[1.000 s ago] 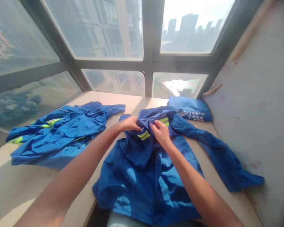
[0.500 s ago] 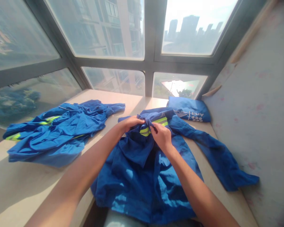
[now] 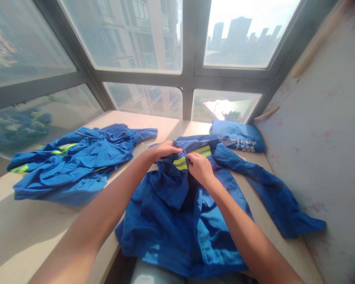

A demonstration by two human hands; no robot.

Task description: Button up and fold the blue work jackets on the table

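Note:
A blue work jacket (image 3: 162, 213) with yellow-and-grey reflective bands lies spread before me, its lower part hanging over the front edge of the pale ledge. My left hand (image 3: 167, 150) is closed on the front edge of the jacket near the chest band. Just to its right, my right hand (image 3: 199, 167) pinches the facing front edge, fingertips close to the left ones. Whether a button or snap sits between the fingers is too small to tell. One sleeve stretches out to the right along the wall; the other is bunched under my left hand.
On the left of the ledge (image 3: 26, 232) lies a crumpled blue garment (image 3: 85, 157) with yellow bands. A folded blue garment (image 3: 238, 136) with white print rests at the back right. Grey-framed windows (image 3: 189, 98) close off the back, and a papered wall (image 3: 322, 130) the right.
Both hands stay on the jacket's front edges and shift slightly. The left chest band and the cloth below it hang a little differently. The view has moved a little.

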